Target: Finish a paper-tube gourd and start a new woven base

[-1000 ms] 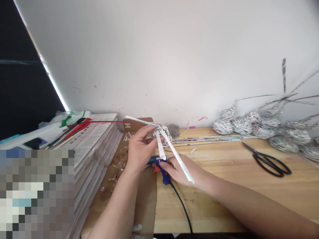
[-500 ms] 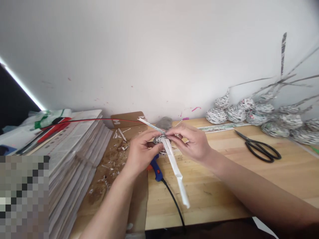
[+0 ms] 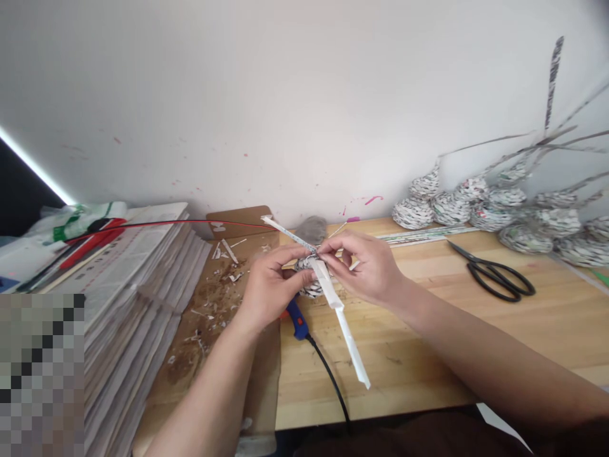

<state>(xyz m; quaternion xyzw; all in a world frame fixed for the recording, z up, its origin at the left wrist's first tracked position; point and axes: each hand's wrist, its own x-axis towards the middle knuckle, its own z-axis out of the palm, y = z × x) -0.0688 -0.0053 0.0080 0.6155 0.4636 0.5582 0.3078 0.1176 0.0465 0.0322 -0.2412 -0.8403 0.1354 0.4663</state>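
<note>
Behind the wooden table (image 3: 419,355) we have a pale wall (image 3: 304,114) marked with pink specks. From the head view, our one view, the small woven paper piece (image 3: 311,288) sits between our two hands, in front of us at mid-table. Our left hand (image 3: 269,284) is closed around its side, thumb toward us, presumably to steady the body. Our right hand (image 3: 368,265) pinches, fingertips together, at its neck, where the strips come out; that fine grip suits so narrow a spot. One white paper strip (image 3: 352,349) hangs down toward us, and another thin strip (image 3: 291,236) points up and left.

Just below our left hand lies a blue glue gun (image 3: 299,322), its cord trailing toward us, likely set there for easy reach. Scissors (image 3: 499,277) rest on the right, near more woven shapes (image 3: 413,213) grouped against the wall, perhaps to leave us working room. Cardboard (image 3: 214,317) on the left bears paper scraps, and seems to protect the wood.

As for containers, we find only a plastic bag (image 3: 88,219) with green bands, beside the newspaper stack (image 3: 157,298); what it holds is too unclear to tell.
</note>
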